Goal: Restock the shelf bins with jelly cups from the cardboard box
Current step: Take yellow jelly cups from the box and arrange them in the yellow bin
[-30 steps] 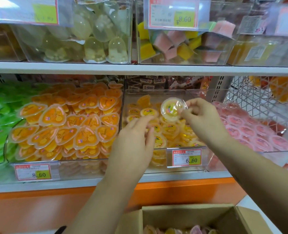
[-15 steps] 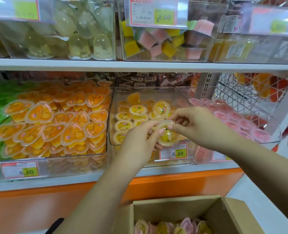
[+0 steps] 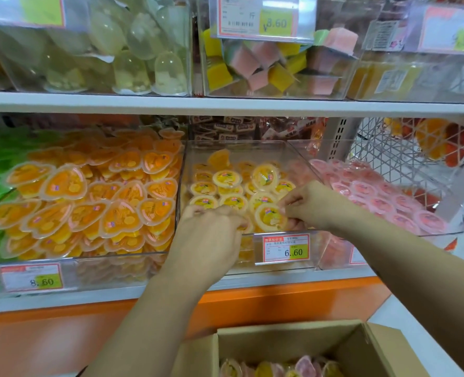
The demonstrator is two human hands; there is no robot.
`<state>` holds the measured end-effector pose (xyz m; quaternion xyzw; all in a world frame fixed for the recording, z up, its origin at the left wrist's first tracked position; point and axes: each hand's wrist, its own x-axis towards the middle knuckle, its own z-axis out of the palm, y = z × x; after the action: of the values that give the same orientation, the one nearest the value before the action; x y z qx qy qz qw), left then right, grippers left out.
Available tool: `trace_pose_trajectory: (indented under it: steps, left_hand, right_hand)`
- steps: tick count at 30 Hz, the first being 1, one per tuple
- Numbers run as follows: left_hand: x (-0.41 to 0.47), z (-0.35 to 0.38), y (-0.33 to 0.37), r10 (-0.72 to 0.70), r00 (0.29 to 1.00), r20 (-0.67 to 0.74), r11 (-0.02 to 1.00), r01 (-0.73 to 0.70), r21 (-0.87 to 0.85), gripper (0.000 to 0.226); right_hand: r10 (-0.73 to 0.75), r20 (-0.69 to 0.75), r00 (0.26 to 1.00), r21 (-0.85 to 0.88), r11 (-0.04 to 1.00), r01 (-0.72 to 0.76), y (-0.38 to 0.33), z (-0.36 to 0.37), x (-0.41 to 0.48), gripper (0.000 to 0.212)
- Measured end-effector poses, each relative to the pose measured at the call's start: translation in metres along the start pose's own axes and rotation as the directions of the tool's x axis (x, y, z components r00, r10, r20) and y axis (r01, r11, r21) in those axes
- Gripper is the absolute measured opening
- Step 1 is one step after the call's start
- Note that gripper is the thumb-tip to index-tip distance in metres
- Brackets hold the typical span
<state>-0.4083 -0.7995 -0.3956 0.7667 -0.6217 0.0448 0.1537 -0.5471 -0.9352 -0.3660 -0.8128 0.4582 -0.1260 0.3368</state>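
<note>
Nearest the camera, at the bottom edge, the cardboard box (image 3: 288, 344) stands open with a layer of mixed jelly cups (image 3: 304, 367) in it, pink and yellow, so there is stock left to move. Just above, both hands reach over the front wall of the middle bin (image 3: 266, 151). The right hand (image 3: 313, 205) has its grip closed in a pinch on a round yellow cup (image 3: 268, 217), held low at the front of the bin, touching or just over the cups beneath. The left hand (image 3: 211, 235) curls its fingers at the same front edge. Its back hides the grip, so I cannot tell whether it holds anything. Beyond the hands, yellow cups fill the bin only part way, with bare wall above, so I judge it well short of full. Alongside, the heart-cup bin (image 3: 89, 202) is heaped and the pink-cup bin (image 3: 375, 197) looks fairly full.
</note>
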Motion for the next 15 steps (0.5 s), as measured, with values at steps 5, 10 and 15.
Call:
trace_pose_trajectory:
  steps: [5,10,15]
  left_hand:
    - [-0.004,-0.001,-0.001,0.021,0.999,0.035,1.0,-0.021,0.011,0.056]
    - [-0.004,-0.001,-0.001,0.018,0.998,0.058,1.0,-0.019,0.006,0.041]
    - [-0.004,-0.003,0.0,0.011,0.999,0.048,1.0,-0.01,-0.017,0.041]
  right_hand:
    - [0.007,0.054,0.999,-0.118,0.993,-0.001,-0.003,-0.001,0.001,0.019]
    - [-0.052,0.043,0.998,-0.381,0.923,0.064,-0.006,0.005,0.004,0.02]
    - [-0.243,-0.159,0.957,-0.417,0.895,0.158,-0.016,-0.006,0.018,0.019]
